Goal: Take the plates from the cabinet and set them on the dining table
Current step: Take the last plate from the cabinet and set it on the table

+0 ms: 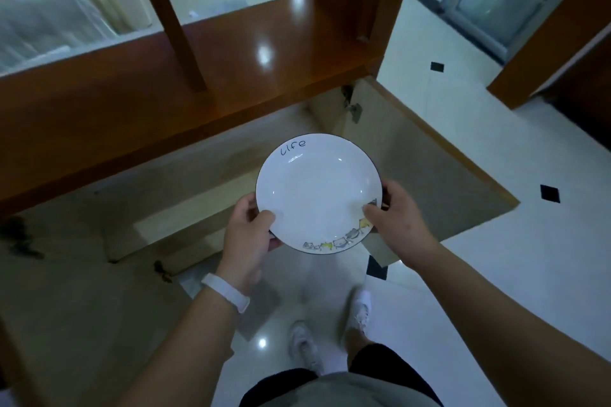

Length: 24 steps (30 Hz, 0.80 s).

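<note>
A white plate point(317, 188) with a dark rim, the word "life" and small cartoon figures along its near edge is held level in front of me, above the open cabinet. My left hand point(248, 228) grips its left edge, thumb on top and fingers underneath. My right hand point(393, 215) grips the right edge the same way. The wooden cabinet point(139, 99) stands just beyond the plate, and its lower compartment point(198, 195) is open. The dining table is not in view.
The cabinet's right door point(429, 168) swings out over the white tiled floor point(496, 274). Its left door point(66, 291) hangs open at my left. Glass and clear containers point(66, 3) sit behind the upper shelf. A wooden piece of furniture point(555, 53) stands at far right.
</note>
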{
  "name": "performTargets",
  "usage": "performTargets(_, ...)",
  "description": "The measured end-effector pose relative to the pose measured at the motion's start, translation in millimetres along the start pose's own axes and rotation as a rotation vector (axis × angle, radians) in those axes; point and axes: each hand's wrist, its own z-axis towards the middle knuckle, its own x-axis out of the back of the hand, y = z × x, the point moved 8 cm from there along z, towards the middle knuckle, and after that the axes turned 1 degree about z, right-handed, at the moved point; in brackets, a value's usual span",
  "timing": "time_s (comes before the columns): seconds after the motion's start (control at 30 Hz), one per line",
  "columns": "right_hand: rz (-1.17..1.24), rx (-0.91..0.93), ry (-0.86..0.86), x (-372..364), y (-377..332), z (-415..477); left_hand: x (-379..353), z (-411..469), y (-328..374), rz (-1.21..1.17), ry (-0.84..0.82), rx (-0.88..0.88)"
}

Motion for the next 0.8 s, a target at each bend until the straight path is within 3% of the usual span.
performTargets(0.37, 0.171, 0.090, 0.178, 119.4, -18.1, -73.5, -106.2, -57.3, 31.8, -0.031, -0.242, -0.032)
performTargets(0.8, 0.320, 0.120, 0.551, 369.8, 48.2, -213.0, -355.7, -208.4, 4.5, 0.123, -0.632, -0.069)
